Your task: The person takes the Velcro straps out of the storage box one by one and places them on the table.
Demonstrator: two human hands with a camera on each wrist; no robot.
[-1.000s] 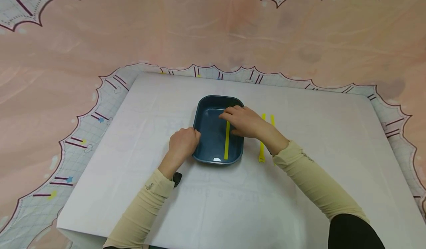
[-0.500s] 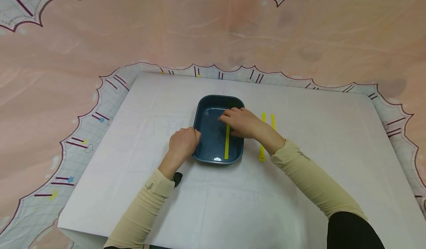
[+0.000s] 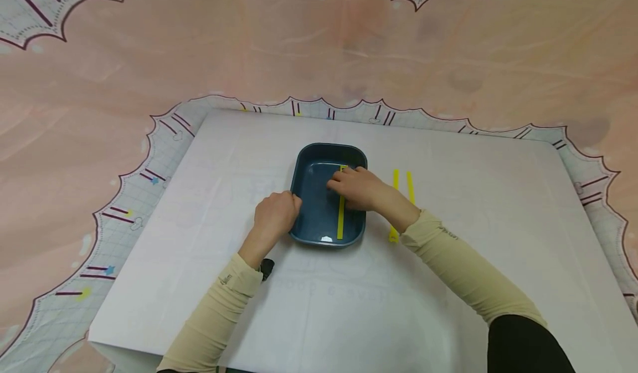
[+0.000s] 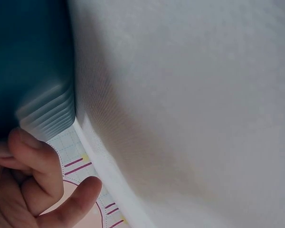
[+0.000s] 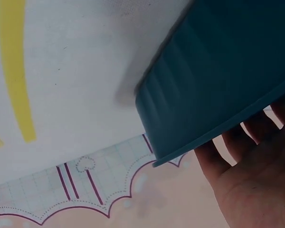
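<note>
A deep, dark teal tray (image 3: 319,218) with rounded corners stands on the white table. My left hand (image 3: 276,213) grips its left rim; the left wrist view shows bent fingers (image 4: 42,156) against the ridged wall. Along the tray's floor lies a flat yellow strap (image 3: 341,223), its far end visible. My right hand (image 3: 356,187) reaches over the right rim and across the strap's upper part. In the right wrist view, its spaced fingers (image 5: 237,142) pass behind the rim, with the fingertips hidden. Nothing is seen lifted by this hand.
Two more yellow straps, one (image 3: 396,179) nearer the tray and another (image 3: 411,187) farther right, lie on the table (image 3: 473,212), partly under my right forearm. The nearer one has a wider end. A patterned cloth (image 3: 448,57) hangs behind the table.
My right hand has slid slightly toward me along the strap, uncovering its far end. The strap stays put in the tray. The left hand keeps its hold.
</note>
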